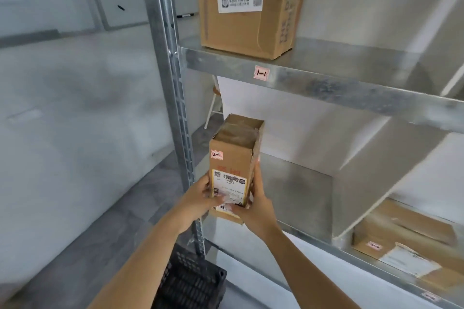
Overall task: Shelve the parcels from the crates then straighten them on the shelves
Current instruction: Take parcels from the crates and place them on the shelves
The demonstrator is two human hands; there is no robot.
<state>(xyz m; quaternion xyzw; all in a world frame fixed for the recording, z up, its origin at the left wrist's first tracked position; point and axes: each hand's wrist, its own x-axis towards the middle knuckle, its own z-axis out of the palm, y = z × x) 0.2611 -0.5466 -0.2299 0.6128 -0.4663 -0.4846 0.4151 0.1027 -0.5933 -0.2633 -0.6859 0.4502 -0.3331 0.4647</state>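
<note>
Two hands, left (198, 193), right (259, 207) — gripping parcel (232, 155)

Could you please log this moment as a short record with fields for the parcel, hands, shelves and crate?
Held parcel: small parcel, upright, pink tag 2-1
Hands: left hand and right hand grip its lower sides
Position: front left of middle shelf
Above: upper shelf, tagged 1-1, holds large box
Further right: flat parcel
Floor: black crate
</note>
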